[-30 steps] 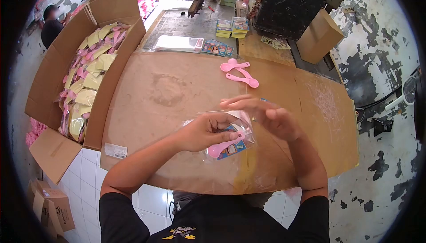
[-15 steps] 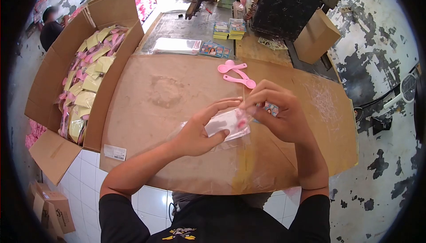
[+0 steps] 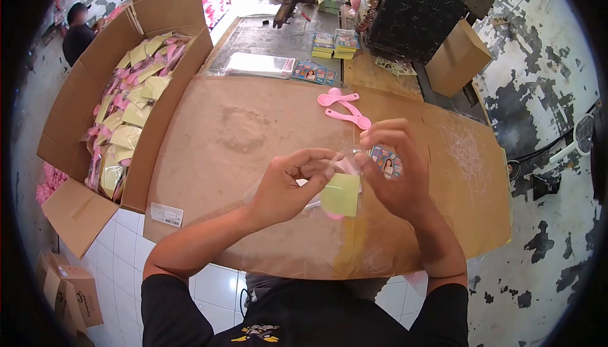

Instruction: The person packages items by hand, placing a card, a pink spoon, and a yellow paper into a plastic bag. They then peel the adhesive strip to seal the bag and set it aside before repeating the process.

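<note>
A small packing workshop — rough, crowded, set up for hand assembly. A flat sheet of brown cardboard [image 3: 240,132] serves as the bench top, with loose pink plastic spoons [image 3: 345,109] lying on it. Behind them are a stack of clear plastic bags [image 3: 259,63] and piles of printed colour cards [image 3: 334,43]. A large open brown cardboard carton [image 3: 171,11] alongside is heaped with yellow-and-pink sealed packets [image 3: 126,119]. A dark metal machine [image 3: 418,11] stands at the back, the grey floor [image 3: 538,94] is blotched with peeling paint, and another person [image 3: 77,30] is in the far corner.

A brown cardboard sheet [image 3: 240,132] covers the table [image 3: 266,42], bearing pink spoons [image 3: 345,109], a printed card [image 3: 386,162] and a white label [image 3: 166,214].
</note>
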Demonstrator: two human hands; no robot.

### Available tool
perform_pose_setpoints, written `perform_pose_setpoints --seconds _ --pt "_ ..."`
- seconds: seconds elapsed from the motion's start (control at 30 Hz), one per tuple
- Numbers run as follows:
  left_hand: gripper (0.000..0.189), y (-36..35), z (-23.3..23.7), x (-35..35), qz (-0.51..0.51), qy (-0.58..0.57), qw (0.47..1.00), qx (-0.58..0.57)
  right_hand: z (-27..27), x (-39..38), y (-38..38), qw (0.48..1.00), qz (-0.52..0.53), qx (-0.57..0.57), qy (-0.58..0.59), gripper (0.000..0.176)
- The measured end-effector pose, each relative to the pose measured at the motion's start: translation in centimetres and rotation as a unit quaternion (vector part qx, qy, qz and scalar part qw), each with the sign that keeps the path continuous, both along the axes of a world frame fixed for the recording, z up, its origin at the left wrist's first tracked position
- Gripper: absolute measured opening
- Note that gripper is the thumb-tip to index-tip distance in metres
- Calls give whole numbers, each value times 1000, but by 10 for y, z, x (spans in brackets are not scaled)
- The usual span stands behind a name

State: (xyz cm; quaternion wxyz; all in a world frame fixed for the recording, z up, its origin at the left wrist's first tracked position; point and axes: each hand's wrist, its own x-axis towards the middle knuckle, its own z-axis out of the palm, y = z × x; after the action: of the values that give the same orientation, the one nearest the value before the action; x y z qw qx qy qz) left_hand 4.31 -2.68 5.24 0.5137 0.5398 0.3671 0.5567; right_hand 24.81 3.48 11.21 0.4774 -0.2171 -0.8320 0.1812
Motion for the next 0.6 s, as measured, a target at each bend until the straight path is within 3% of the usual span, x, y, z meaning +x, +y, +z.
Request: perform_pose_setpoints --seconds 0.1,0.3,0.4,0.5,0.6 --pt "28 -1 -4 -6 -5 76 997 0 6 0 -6 972 -39 179 -147 26" --pt "32 -2 -16 2 66 175 970 157 -6 -8 -8 936 -75 264 -220 24" --pt "30 -2 -13 2 54 246 951 182 -7 -9 -9 908 -80 311 -270 20" --pt "30 -6 -9 4 38 302 937 169 -4 -11 -3 918 -66 256 -296 19" --pt "33 -2 -1 -3 -12 289 948 134 -4 2 9 946 -137 194 -221 13"
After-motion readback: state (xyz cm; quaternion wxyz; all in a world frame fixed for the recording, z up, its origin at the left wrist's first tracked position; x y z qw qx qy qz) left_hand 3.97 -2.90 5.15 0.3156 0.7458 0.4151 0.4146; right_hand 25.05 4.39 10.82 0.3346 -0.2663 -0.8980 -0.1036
